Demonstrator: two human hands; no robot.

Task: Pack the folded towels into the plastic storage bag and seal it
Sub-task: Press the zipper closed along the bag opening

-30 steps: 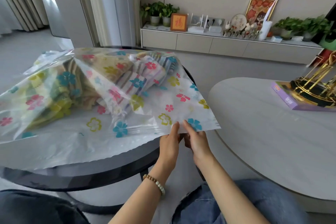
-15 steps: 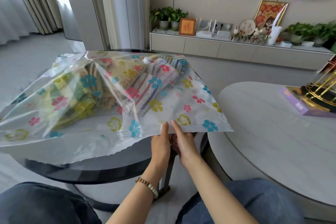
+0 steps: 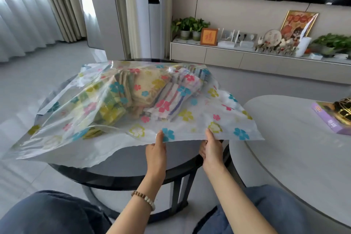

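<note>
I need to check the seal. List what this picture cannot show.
Head view only:
- Bag seal: the strip is not clear enough along the near edge to tell zipped from open.
- Left hand and right hand fingers: under the bag.
- Towels: count blurred by printed plastic.
- Bag's left corner: cut off by the frame.

We are seeing almost no readable text. A small orange framed picture [image 3: 209,36] on the TV cabinet [image 3: 224,57] is showing one red Chinese character, too blurred to read. A round plaque [image 3: 272,37] is carrying red characters, also unreadable. The purple box [image 3: 329,119] on the white table [image 3: 296,138] is bearing pale lettering we are failing to make out.
</note>
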